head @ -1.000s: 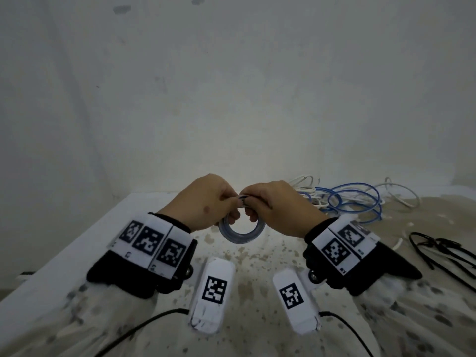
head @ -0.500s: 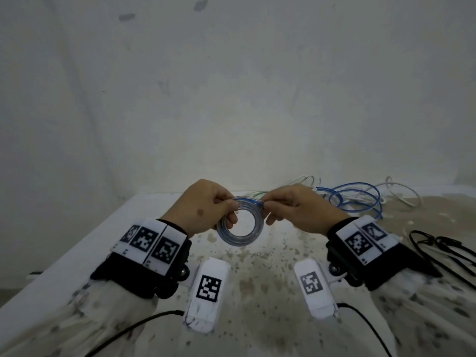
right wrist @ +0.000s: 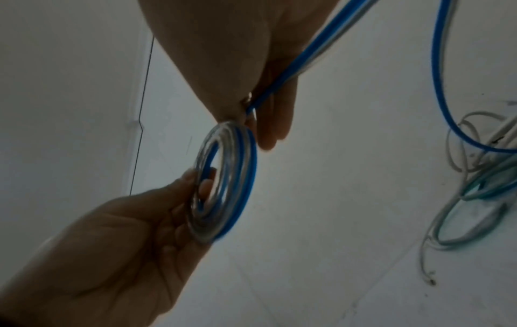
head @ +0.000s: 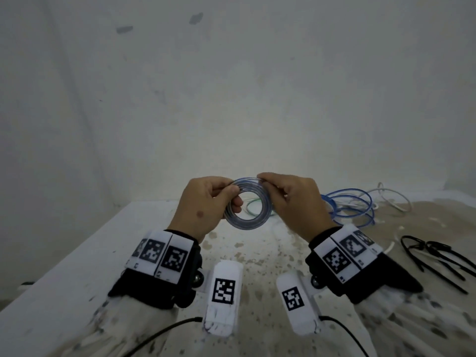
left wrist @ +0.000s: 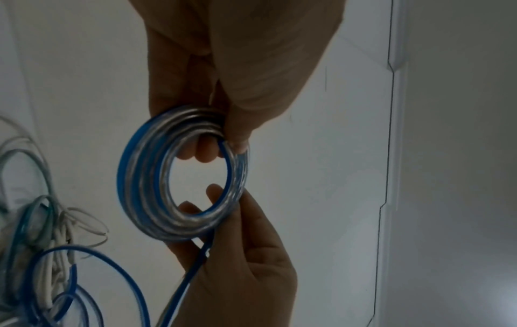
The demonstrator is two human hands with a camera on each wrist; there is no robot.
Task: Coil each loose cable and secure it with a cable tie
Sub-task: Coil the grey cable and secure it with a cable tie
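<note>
1. Nearest to the person, two white marker blocks (head: pixel 223 295) lie on the stained table (head: pixel 77 266).
2. Above the table, the left hand (head: pixel 206 204) pinches the left side of the coil (head: pixel 247 203) with thumb and fingers, and one finger passes through the ring.
3. The right hand (head: pixel 296 202) pinches the top right of the coil and feeds the blue cable (right wrist: pixel 282 79) onto it.
4. To the right, black cable ties (head: pixel 435 256) lie on the table, well apart from both hands.
5. Further back, the loose part of the blue cable lies mixed with white cables (head: pixel 391 199).
6. Risk, in my judgement: the stiff turns can spring open if one pinch loosens when a hand reaches for a tie. The loose part can also drag the white cables, because they are tangled together.
</note>
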